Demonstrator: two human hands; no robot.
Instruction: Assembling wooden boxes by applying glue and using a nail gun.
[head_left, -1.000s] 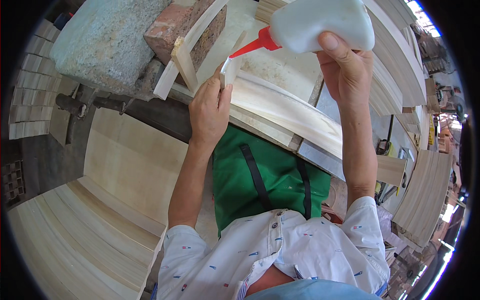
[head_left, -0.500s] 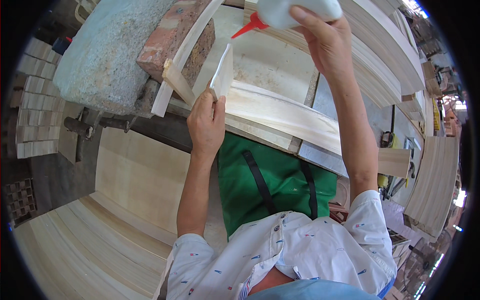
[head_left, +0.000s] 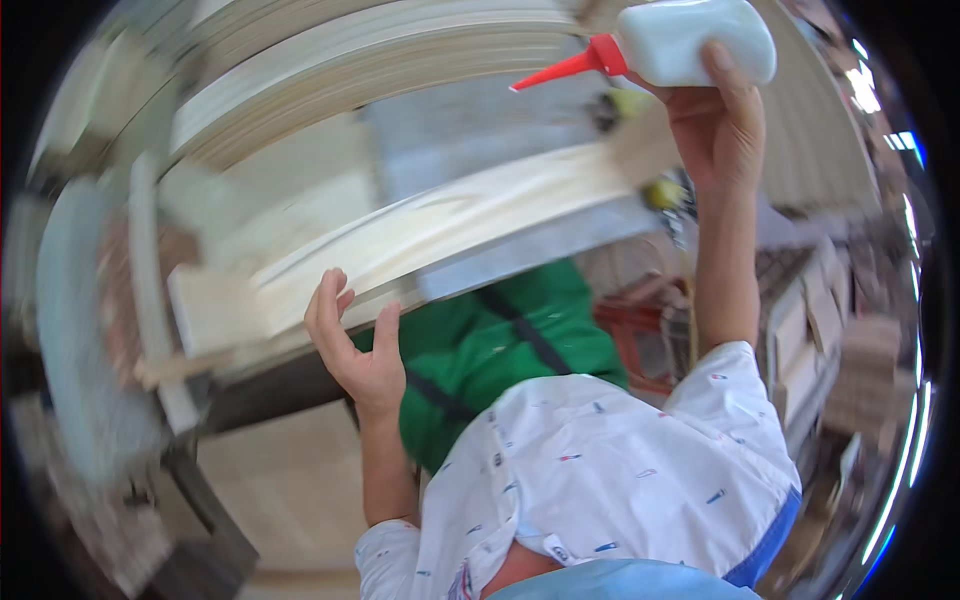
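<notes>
My right hand (head_left: 715, 125) is wrapped round a white glue bottle (head_left: 700, 42) with a red pointed nozzle, tipped on its side and aimed left above the bench. My left hand (head_left: 355, 345) is empty, fingers apart, just over the front edge of the bench. Beyond it a long pale board (head_left: 450, 215) lies across the worktop. At that board's left end stands a short pale wood piece (head_left: 210, 305), blurred by motion. A small strip of wood (head_left: 185, 368) lies close to it.
Long boards are stacked (head_left: 390, 70) along the far side. A large pale block (head_left: 75, 330) and a reddish brick (head_left: 118, 290) sit at the left beside an upright wood strip (head_left: 152, 270). A green apron (head_left: 500, 350) covers my lap; a red crate (head_left: 640, 325) stands to the right.
My left hand has let go of the short wood piece, which now stands by the long board's left end. The view has turned right, and my right hand still holds the glue bottle.
</notes>
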